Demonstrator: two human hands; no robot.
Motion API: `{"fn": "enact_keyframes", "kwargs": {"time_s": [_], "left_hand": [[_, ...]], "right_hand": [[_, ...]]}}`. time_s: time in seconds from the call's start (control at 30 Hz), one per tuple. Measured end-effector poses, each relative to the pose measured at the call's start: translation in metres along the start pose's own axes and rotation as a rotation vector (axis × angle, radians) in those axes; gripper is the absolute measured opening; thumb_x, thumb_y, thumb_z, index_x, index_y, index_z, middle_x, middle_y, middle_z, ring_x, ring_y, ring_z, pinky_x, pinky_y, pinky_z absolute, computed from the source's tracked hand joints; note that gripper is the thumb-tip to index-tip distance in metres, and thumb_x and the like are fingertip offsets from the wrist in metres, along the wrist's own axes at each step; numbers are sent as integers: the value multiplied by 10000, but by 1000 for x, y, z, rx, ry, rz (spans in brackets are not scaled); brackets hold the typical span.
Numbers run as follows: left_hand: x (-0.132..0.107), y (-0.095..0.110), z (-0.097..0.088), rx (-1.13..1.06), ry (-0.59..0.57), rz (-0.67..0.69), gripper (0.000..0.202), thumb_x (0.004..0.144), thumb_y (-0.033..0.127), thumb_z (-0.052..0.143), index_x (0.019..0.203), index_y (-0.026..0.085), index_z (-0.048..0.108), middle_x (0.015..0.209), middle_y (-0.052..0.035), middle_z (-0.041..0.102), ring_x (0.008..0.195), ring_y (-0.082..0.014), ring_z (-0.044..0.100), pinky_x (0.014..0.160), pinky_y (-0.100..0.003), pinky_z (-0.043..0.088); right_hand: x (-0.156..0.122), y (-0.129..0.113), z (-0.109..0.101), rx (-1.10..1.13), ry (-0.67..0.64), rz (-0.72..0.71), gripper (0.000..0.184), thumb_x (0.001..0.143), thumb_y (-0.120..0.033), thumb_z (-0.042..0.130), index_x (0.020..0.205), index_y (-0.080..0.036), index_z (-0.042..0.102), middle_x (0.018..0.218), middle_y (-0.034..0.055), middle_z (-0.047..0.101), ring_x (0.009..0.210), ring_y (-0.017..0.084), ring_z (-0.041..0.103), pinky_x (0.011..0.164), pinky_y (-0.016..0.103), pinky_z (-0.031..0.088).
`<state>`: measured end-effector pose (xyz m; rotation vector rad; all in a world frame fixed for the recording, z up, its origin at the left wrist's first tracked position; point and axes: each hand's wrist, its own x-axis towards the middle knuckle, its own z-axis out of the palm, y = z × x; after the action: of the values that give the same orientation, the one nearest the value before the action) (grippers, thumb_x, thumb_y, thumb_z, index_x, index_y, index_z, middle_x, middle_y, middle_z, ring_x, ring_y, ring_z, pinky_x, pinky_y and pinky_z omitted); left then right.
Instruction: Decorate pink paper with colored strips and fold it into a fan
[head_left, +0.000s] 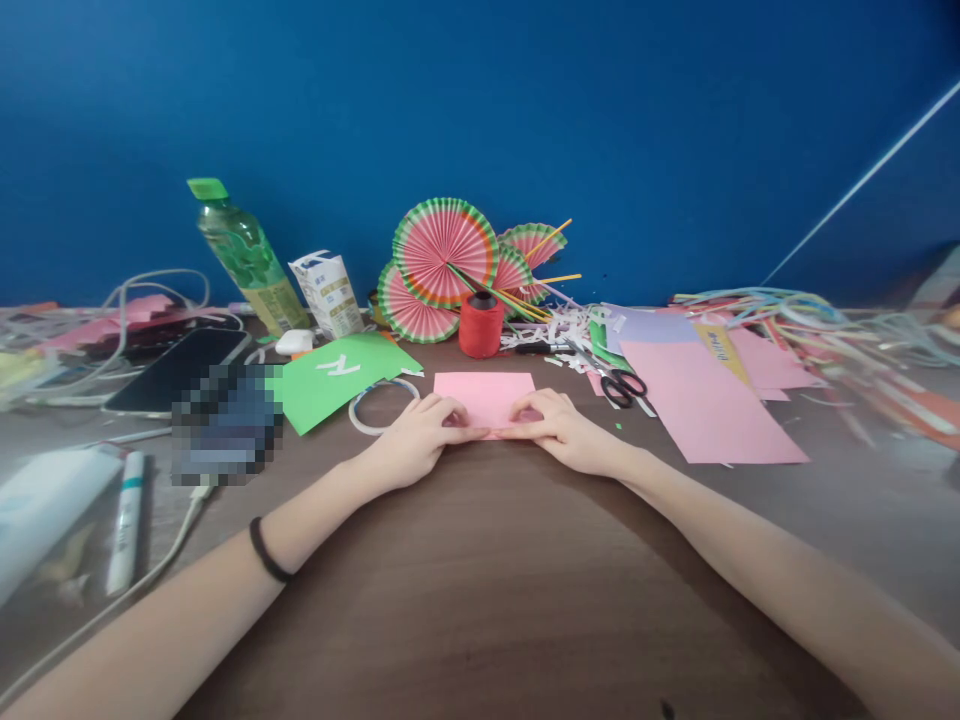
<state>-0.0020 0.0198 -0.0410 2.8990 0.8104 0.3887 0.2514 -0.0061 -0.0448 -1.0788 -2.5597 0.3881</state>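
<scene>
A small pink paper sheet (pixel 484 393) lies flat on the brown table (pixel 495 580) in front of me. My left hand (pixel 416 435) pinches its near left edge with curled fingers. My right hand (pixel 562 428) pinches the near right edge in the same way. The fingertips of both hands almost meet at the middle of the near edge, where the paper looks folded up. A black band circles my left wrist.
Behind the sheet stand a red thread spool (pixel 480 325) and watermelon paper fans (pixel 444 255). Scissors (pixel 622 385) and larger pink sheets (pixel 705 405) lie right. A green sheet (pixel 337 385), tape ring (pixel 381 405), bottle (pixel 244 255), carton (pixel 328 293), phone (pixel 176 370) and cables lie left.
</scene>
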Motion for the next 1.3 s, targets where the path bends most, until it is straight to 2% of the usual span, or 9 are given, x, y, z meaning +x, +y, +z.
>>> {"fn": "enact_keyframes", "kwargs": {"time_s": [0.2,0.33,0.47,0.63,0.73,0.83,0.93,1.03,1.3], "left_hand": [[0,4,-1,81,-14,18,524,815,40,359,1211,352,504,1009,-56,515,929,-189,427,786,-324,354],[1,5,-3,182,-3,7,519,815,40,371,1192,364,520,918,-60,494,867,-195,415,723,-312,341],[1,8,-5,239,-15,31,469,858,85,348,1219,345,496,838,-47,472,775,-170,421,664,-281,333],[-1,8,-4,270,-15,46,432,875,113,337,1230,316,477,813,-32,484,738,-152,452,660,-267,357],[-3,6,-4,284,25,54,370,866,101,322,1135,228,542,844,-49,528,752,-155,481,670,-271,379],[-4,4,-5,221,71,42,253,878,170,347,993,159,572,890,-70,564,810,-167,507,722,-279,406],[-5,2,-4,152,97,11,201,883,258,395,913,153,564,877,-64,577,823,-166,516,745,-275,418],[-4,1,-3,159,134,16,217,892,267,387,856,150,565,831,-55,586,782,-159,515,711,-265,422],[-3,3,-3,334,264,-2,247,900,225,360,785,139,561,758,-56,599,699,-155,528,658,-262,421]], "right_hand": [[-1,-2,2,-70,22,-30,545,811,-26,380,1173,-403,534,1078,55,516,1014,212,408,862,413,328],[-1,-6,1,-223,57,-50,514,809,-48,407,1164,-391,553,1016,69,528,967,227,396,811,388,307],[-1,-12,0,-347,44,-105,466,818,-68,410,1190,-310,554,891,80,551,867,214,414,733,350,282],[-2,-14,-1,-378,28,-145,429,822,-90,408,1192,-251,554,850,78,560,810,197,450,702,327,287],[-3,-11,-1,-343,37,-153,419,826,-98,407,1194,-239,549,856,74,565,793,182,468,710,308,316],[-3,-8,0,-339,77,-163,341,867,-152,386,1134,-209,590,858,81,583,783,180,480,700,302,339],[-4,-3,1,-305,129,-160,285,890,-226,394,1051,-175,623,850,86,599,792,181,497,713,312,362],[-4,1,3,-247,191,-165,248,884,-241,426,992,-158,633,842,85,608,806,176,516,736,315,382],[-4,1,8,-277,309,-231,236,855,-123,415,988,-123,611,840,99,629,790,178,537,691,311,421]]}}
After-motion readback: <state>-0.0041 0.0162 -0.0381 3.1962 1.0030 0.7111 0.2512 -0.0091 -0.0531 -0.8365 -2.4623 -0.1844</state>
